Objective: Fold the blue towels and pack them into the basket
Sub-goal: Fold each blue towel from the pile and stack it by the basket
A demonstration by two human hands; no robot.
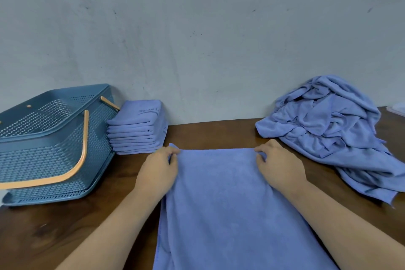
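Fingers (173, 156) of my left hand (156, 173) and right hand (279, 167) pinch the far corners of the blue towel (219, 204), lying flat on the tabletop (54, 232) at lower centre. Soft, light and limp, I judge; the corners grip best.

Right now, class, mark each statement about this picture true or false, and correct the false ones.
1. The left hand and the right hand each pinch a far corner of the spread towel. True.
2. The stack of folded towels sits inside the basket. False: it stands on the table beside it.
3. The heap of unfolded towels lies at the right. True.
4. The basket's handles are blue. False: they are orange.
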